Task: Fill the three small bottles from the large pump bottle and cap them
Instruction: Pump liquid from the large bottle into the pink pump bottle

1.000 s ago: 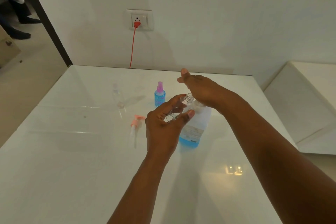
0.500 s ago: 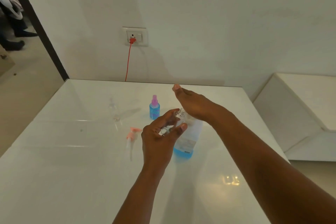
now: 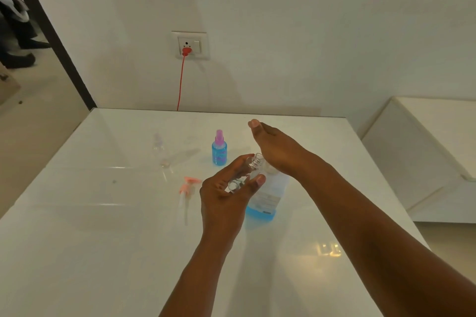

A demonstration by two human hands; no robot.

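While my left hand (image 3: 224, 195) grips a tilted clear small bottle (image 3: 244, 175), my right hand (image 3: 278, 152) clasps the top of the large bottle (image 3: 268, 198) on the worktop (image 3: 103, 239), filled capped bottle (image 3: 219, 148) just beyond my hands, detached pump (image 3: 186, 190) left of them.

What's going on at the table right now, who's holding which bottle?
A person is midway through filling small bottles. The left hand holds an empty clear small bottle, uncapped and tilted, with its mouth toward the top of the large bottle. The right hand rests on top of that large bottle, which has blue liquid low in it. Its pink pump lies on the table. A blue-filled small bottle with a pink cap stands behind; another clear small bottle stands farther left.
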